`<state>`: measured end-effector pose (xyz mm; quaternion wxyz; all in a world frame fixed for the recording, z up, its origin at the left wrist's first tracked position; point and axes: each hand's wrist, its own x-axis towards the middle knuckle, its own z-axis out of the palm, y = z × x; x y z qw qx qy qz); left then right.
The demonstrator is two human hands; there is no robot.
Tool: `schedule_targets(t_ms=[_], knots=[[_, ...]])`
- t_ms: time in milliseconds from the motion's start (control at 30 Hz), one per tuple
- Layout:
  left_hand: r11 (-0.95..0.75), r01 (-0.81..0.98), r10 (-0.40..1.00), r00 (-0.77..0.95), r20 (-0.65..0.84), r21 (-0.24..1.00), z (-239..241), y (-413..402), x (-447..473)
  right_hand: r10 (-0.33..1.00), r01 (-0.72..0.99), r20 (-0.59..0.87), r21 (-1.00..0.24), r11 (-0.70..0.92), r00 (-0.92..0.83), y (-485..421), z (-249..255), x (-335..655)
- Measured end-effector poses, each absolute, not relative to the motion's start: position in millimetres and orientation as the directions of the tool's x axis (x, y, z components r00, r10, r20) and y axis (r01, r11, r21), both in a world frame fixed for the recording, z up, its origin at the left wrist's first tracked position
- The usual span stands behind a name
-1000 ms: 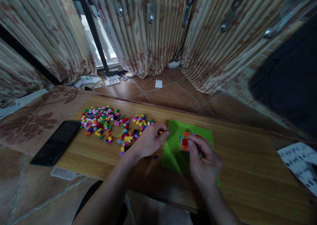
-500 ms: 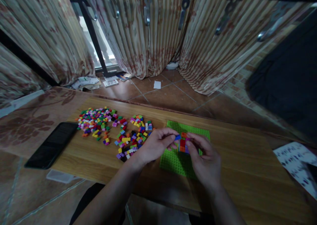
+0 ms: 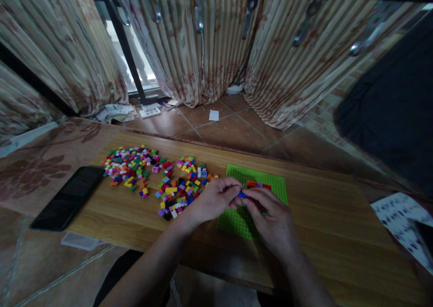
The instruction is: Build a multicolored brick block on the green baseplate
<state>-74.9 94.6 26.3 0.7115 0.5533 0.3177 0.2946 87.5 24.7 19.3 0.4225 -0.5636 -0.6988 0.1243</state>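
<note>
Blue brick (image 3: 242,194): held at the fingertips, between the 2 hands, over the left part of the green baseplate (image 3: 233,223).
Left hand (image 3: 214,199): fingers closed on the brick's left end.
Right hand (image 3: 273,217): fingers pinched at its right end.
Brick assembly (image 3: 259,184): set on the baseplate, partly hidden by the right hand.
Loose bricks (image 3: 126,165): spread in 2 clusters on the counter (image 3: 324,226), left of the baseplate.
</note>
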Motion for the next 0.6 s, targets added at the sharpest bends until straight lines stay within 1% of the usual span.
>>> schedule_targets(t_ms=[67,133,200,267,333,433,600], knots=[[0.212,-0.06,0.762,0.635,-0.127,0.975,27,93,-74,0.889,0.696,0.458,-0.633,0.339,-0.016,25,21,90],[0.214,-0.054,0.77,0.623,-0.135,0.975,27,93,-73,0.88,0.715,0.475,-0.626,0.313,0.031,26,23,96],[0.208,-0.035,0.801,0.58,-0.149,0.977,27,94,-72,0.851,0.72,0.501,-0.648,0.248,0.157,29,25,106],[0.198,-0.003,0.836,0.522,-0.167,0.98,25,96,-71,0.801,0.692,0.516,-0.697,0.187,0.304,32,26,116],[0.185,0.026,0.856,0.486,-0.174,0.982,22,98,-71,0.774,0.657,0.51,-0.735,0.166,0.375,33,26,123],[0.152,0.039,0.865,0.479,-0.152,0.988,18,98,-70,0.805,0.657,0.486,-0.735,0.167,0.34,33,25,121],[0.065,0.059,0.854,0.513,-0.086,0.996,15,96,-68,0.854,0.733,0.485,-0.648,0.205,0.19,32,21,107]])
